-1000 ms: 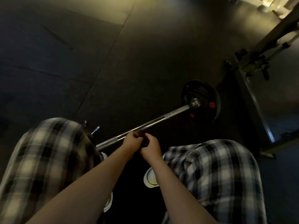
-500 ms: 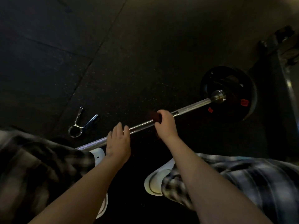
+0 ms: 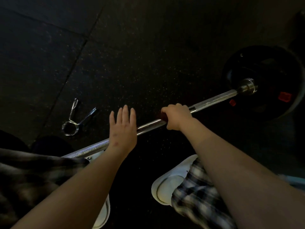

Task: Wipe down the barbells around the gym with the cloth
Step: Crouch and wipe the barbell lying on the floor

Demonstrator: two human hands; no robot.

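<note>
While a person crouches over a barbell [image 3: 212, 100] lying on a dark speckled rubber floor [image 3: 132, 55], the view looks down along both bare forearms. The right hand [image 3: 177, 116] is clenched round the steel shaft, with a dark reddish cloth [image 3: 162, 116] wrapped under the fingers. Only a small edge of the cloth shows beside the knuckles, on the side toward the left hand [image 3: 123, 128]. That grip likely presses the cloth all round the bar, so one slide wipes its whole circumference.

The left hand is released, fingers straight and slightly spread, palm down over the shaft nearer the body. Whether it touches the metal cannot be told; it seems placed to steady the bar against rolling.

The bar runs diagonally from lower left, where it passes behind a plaid trouser leg [image 3: 33, 171], up to the right. There a chrome sleeve enters a black weight plate [image 3: 264, 76] with red labels. The plate appears to hold that end off the floor, giving the fingers room beneath.

A wire spring collar [image 3: 74, 119] lies loose on the floor to the left, apart from the bar and clamping nothing. A white shoe [image 3: 170, 180] is planted below the right forearm. No container of any kind is in view.
</note>
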